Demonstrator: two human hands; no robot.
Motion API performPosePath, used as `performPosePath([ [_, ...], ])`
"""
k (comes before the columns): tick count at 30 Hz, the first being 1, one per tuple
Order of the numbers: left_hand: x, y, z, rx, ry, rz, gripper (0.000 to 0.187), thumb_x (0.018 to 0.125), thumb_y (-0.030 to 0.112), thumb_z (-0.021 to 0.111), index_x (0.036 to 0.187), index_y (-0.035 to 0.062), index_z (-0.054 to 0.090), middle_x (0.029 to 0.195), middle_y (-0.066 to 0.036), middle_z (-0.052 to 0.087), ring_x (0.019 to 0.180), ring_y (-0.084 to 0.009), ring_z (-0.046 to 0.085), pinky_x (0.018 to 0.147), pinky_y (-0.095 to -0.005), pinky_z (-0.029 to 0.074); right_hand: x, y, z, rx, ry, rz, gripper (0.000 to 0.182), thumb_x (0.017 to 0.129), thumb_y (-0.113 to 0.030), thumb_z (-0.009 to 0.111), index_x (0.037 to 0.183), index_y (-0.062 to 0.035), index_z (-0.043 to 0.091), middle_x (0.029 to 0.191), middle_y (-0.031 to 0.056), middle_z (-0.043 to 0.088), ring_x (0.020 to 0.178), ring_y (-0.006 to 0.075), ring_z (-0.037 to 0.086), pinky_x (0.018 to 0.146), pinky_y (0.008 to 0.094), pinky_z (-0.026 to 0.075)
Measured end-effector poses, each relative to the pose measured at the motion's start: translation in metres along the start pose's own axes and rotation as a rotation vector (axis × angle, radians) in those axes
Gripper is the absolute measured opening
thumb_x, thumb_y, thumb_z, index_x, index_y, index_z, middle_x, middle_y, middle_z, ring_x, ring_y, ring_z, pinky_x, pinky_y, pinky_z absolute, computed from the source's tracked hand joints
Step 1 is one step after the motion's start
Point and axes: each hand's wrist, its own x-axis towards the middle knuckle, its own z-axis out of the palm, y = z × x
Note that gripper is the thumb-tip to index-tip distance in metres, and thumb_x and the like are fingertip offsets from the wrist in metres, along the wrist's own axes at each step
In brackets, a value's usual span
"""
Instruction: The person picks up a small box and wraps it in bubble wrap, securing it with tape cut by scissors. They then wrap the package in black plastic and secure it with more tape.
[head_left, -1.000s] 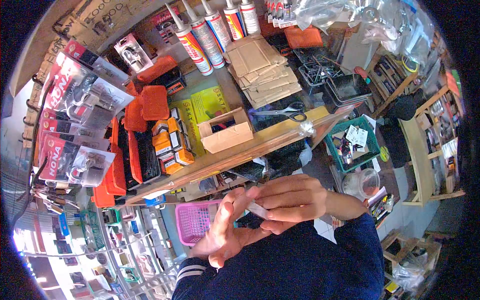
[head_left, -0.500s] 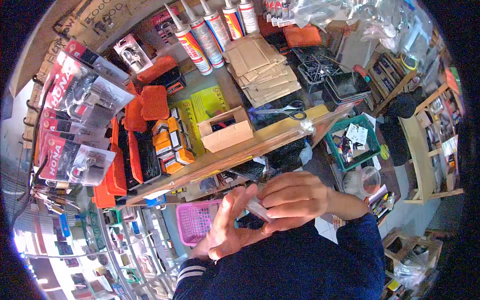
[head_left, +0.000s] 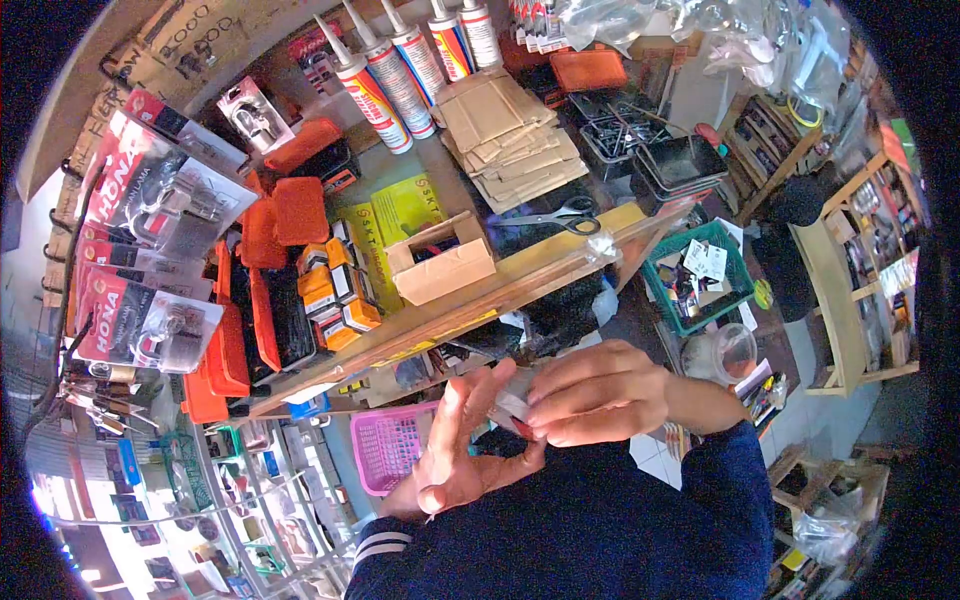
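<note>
Low in front of my chest, a small, pale, clear-looking packet (head_left: 513,404) with a red patch at its lower end sits between my hands. My right hand (head_left: 605,393) pinches it from the right, fingers curled over its edge. From the other side my left hand (head_left: 462,440) has it between its stretched upper fingers and a lower digit. Fingers cover much of the packet, so its exact kind cannot be made out. On the workbench just beyond lies an opened small cardboard box (head_left: 445,268) with dark items inside.
Scissors (head_left: 560,215) and stacked flattened cardboard (head_left: 510,140) lie on the bench. Silicone tubes (head_left: 375,105) stand behind. Orange bins (head_left: 265,320) and hanging padlock packs (head_left: 150,320) are at left. A pink basket (head_left: 385,450) is below; a green crate (head_left: 695,315) sits right.
The packet has turned slightly between my fingers, and its red patch now shows. My hands stay nearly in place, while the view has shifted a little.
</note>
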Motion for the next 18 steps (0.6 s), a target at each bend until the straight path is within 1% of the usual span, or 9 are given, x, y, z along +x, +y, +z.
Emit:
performPosePath([
  [1, 0.003, -0.001, -0.001, -0.064, 0.008, 0.043, 0.137, 0.068, 0.034, 0.092, 0.155, 0.0062, -0.011, 0.144, -0.024, 0.048, 0.120, -0.0337, 0.061, 0.103, -0.0416, 0.050, -0.003, -0.001, 0.003, -0.001, 0.000, 0.001, 0.025, 0.083, -0.005, 0.077, 0.106, -0.0031, 0.067, 0.106, 0.0172, 0.073, 0.096, 0.0315, 0.072, 0.079, 0.0431, 0.063],
  [3, 0.007, -0.003, 0.001, -0.127, 0.016, 0.088, 0.136, 0.068, 0.034, 0.091, 0.155, 0.0055, -0.010, 0.145, -0.025, 0.047, 0.121, -0.0332, 0.060, 0.104, -0.0406, 0.050, -0.007, -0.001, 0.009, -0.025, 0.060, -0.029, 0.032, 0.082, 0.000, 0.076, 0.106, -0.0068, 0.056, 0.109, 0.0181, 0.071, 0.095, 0.0342, 0.071, 0.077, 0.0455, 0.063],
  [6, 0.007, -0.009, 0.019, -0.105, 0.169, 0.175, 0.133, 0.070, 0.031, 0.090, 0.155, 0.0115, -0.011, 0.150, -0.027, 0.039, 0.123, -0.0331, 0.060, 0.104, -0.0400, 0.049, -0.018, 0.000, 0.010, -0.116, 0.024, -0.041, 0.040, 0.080, 0.005, 0.075, 0.101, -0.0101, 0.045, 0.108, 0.0183, 0.069, 0.094, 0.0353, 0.069, 0.076, 0.0474, 0.064],
  [8, 0.006, -0.010, 0.026, -0.087, 0.272, 0.234, 0.132, 0.071, 0.029, 0.089, 0.155, 0.0154, -0.012, 0.153, -0.028, 0.033, 0.124, -0.0330, 0.059, 0.104, -0.0396, 0.049, -0.018, -0.002, 0.010, -0.147, 0.029, -0.016, 0.043, 0.078, 0.006, 0.076, 0.099, -0.0105, 0.043, 0.106, 0.0181, 0.069, 0.093, 0.0351, 0.069, 0.074, 0.0471, 0.064],
  [12, 0.009, -0.001, 0.019, 0.023, 0.192, 0.092, 0.134, 0.071, 0.023, 0.088, 0.151, 0.0231, -0.020, 0.154, -0.032, 0.030, 0.120, -0.0337, 0.062, 0.100, -0.0394, 0.052, -0.017, -0.008, 0.010, -0.188, 0.051, 0.056, 0.042, 0.071, 0.007, 0.077, 0.091, -0.0088, 0.044, 0.105, 0.0150, 0.066, 0.094, 0.0357, 0.067, 0.076, 0.0470, 0.062],
  [14, 0.009, -0.006, 0.025, -0.289, 0.303, 0.096, 0.123, 0.071, 0.017, 0.090, 0.157, 0.0276, 0.002, 0.163, -0.023, 0.020, 0.134, -0.0404, 0.050, 0.106, -0.0490, 0.043, -0.013, -0.014, 0.004, -0.198, -0.019, 0.112, 0.041, 0.074, 0.003, 0.076, 0.097, -0.0082, 0.044, 0.108, 0.0148, 0.065, 0.096, 0.0364, 0.066, 0.074, 0.0442, 0.061],
  [15, 0.017, 0.004, 0.020, -0.125, 0.297, 0.045, 0.126, 0.069, 0.016, 0.091, 0.155, 0.0298, 0.001, 0.162, -0.024, 0.022, 0.128, -0.0388, 0.056, 0.105, -0.0448, 0.044, -0.011, -0.017, 0.001, -0.206, -0.089, 0.168, 0.040, 0.077, -0.001, 0.075, 0.102, -0.0077, 0.044, 0.111, 0.0146, 0.063, 0.098, 0.0372, 0.066, 0.072, 0.0414, 0.060],
  [16, 0.017, 0.000, 0.023, -0.127, 0.295, 0.047, 0.126, 0.069, 0.016, 0.091, 0.155, 0.0298, 0.001, 0.162, -0.024, 0.022, 0.128, -0.0388, 0.056, 0.105, -0.0448, 0.044, -0.010, -0.020, -0.001, -0.209, -0.089, 0.170, 0.040, 0.077, -0.001, 0.075, 0.102, -0.0077, 0.044, 0.111, 0.0146, 0.063, 0.098, 0.0372, 0.066, 0.072, 0.0414, 0.060],
  [18, 0.018, -0.008, 0.030, -0.332, 0.366, 0.160, 0.125, 0.070, 0.017, 0.090, 0.155, 0.0293, -0.001, 0.162, -0.024, 0.022, 0.128, -0.0360, 0.056, 0.105, -0.0451, 0.044, -0.008, -0.026, -0.001, -0.201, -0.123, 0.224, 0.042, 0.077, 0.000, 0.075, 0.105, -0.0072, 0.044, 0.111, 0.0145, 0.061, 0.100, 0.0371, 0.065, 0.074, 0.0407, 0.059],
])
